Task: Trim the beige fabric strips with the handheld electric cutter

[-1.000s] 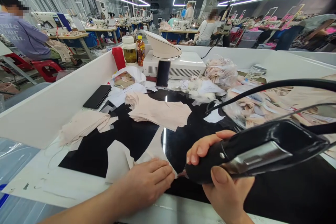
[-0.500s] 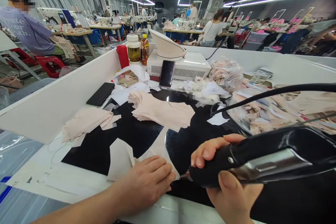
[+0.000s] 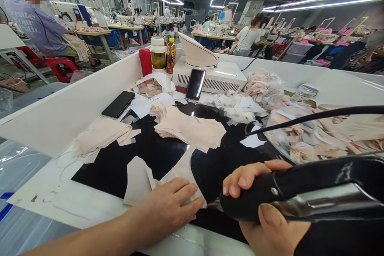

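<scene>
My left hand (image 3: 169,210) lies on a pale beige fabric piece (image 3: 138,180) with its fingers stretched out, pressing the cloth to the black work surface (image 3: 114,172). Part of that piece is hidden under the palm. In my right hand (image 3: 264,208) is a black corded handheld tool (image 3: 324,192) with a silvery strip along its side. Its narrow metal tip (image 3: 214,204) points left and meets the fabric edge just beyond my left fingertips. Farther back rests a stack of cut beige fabric pieces (image 3: 189,126), and a smaller folded pile (image 3: 103,136) sits to its left.
A black cable (image 3: 315,118) arches over bagged fabric pieces (image 3: 315,136) at the right. Behind are a white vented machine (image 3: 210,76), a propped phone (image 3: 196,85), a red cup (image 3: 145,62) and bottles. Low white walls (image 3: 75,100) border the table.
The tool and my right hand have shifted slightly right and down in view, along with the whole scene. My left fingers are spread a little more on the fabric.
</scene>
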The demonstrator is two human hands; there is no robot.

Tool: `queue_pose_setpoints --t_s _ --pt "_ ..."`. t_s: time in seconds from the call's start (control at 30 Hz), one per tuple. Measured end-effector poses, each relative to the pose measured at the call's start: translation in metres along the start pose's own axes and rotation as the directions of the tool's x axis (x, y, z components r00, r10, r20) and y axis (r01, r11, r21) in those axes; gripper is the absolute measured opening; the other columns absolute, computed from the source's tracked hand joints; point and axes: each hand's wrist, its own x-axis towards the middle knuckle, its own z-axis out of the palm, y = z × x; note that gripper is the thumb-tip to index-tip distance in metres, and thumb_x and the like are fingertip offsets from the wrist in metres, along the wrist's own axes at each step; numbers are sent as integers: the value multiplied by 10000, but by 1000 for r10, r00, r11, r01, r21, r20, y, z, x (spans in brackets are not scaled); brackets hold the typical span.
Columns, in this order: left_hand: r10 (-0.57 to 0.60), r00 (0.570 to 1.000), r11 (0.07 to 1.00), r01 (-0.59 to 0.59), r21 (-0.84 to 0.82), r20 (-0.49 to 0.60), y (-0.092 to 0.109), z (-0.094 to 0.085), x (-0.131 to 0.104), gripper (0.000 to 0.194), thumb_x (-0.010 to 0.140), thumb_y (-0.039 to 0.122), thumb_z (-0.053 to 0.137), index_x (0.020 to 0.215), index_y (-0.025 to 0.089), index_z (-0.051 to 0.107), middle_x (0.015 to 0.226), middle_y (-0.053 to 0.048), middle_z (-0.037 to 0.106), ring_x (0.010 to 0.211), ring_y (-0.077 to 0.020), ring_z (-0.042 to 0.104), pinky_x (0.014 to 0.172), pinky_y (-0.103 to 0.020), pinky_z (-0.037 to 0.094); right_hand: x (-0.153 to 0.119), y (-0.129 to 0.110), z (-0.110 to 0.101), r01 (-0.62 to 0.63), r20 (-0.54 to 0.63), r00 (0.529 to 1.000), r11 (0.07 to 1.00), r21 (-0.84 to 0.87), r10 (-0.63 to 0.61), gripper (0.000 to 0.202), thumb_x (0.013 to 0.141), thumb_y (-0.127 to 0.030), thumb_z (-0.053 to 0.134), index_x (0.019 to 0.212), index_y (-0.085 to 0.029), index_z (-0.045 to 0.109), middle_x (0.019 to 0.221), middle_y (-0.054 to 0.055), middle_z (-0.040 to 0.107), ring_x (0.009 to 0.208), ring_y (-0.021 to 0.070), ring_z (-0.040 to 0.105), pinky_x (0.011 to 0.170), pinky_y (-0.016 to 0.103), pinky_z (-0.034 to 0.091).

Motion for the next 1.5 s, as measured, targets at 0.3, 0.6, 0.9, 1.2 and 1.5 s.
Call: queue_pose_setpoints --t_s 0.3,0.6,0.9,1.2,1.5 --pt "-19 1000 1000 19 17 23 4 -4 4 258 1060 269 680 1267 119 653 1180 -76 703 1103 -228 645 991 -333 537 6 -5 1 -15 10 1000 999 -40 16 379 854 -397 873 1145 -284 658 761 -34 656 570 137 615 504 284 588" --pt "-21 998 1000 20 24 63 4 8 -1 324 1090 322 632 1352 131 621 1245 -122 676 1203 -266 623 1048 -373 525 20 5 12 21 -92 995 999 -31 -24 409 799 -357 897 1108 -266 646 737 -52 663 556 144 606 509 293 571" --pt "-89 995 996 90 -14 36 9 16 -5 357 1088 383 617 1376 172 597 1304 -189 631 1246 -320 617 1032 -420 565 23 9 17 5 -92 996 1000 -26 -8 433 767 -360 931 1089 -263 659 729 -55 679 547 148 617 493 299 578" --pt "-96 995 995 97 -23 31 9 18 -5 350 1102 384 581 1374 165 595 1268 -192 626 1278 -341 602 1057 -466 562 22 11 19 7 -73 997 999 -47 -10 355 844 -314 861 1117 -265 638 750 -56 675 570 142 624 520 290 574" --pt "-114 993 993 113 -28 -24 7 20 -4 381 1050 412 682 1336 173 602 1281 -195 616 1247 -325 613 1050 -441 563 27 20 22 4 -68 998 999 -39 -7 372 838 -335 863 1125 -274 635 771 -56 666 585 144 623 534 292 549"
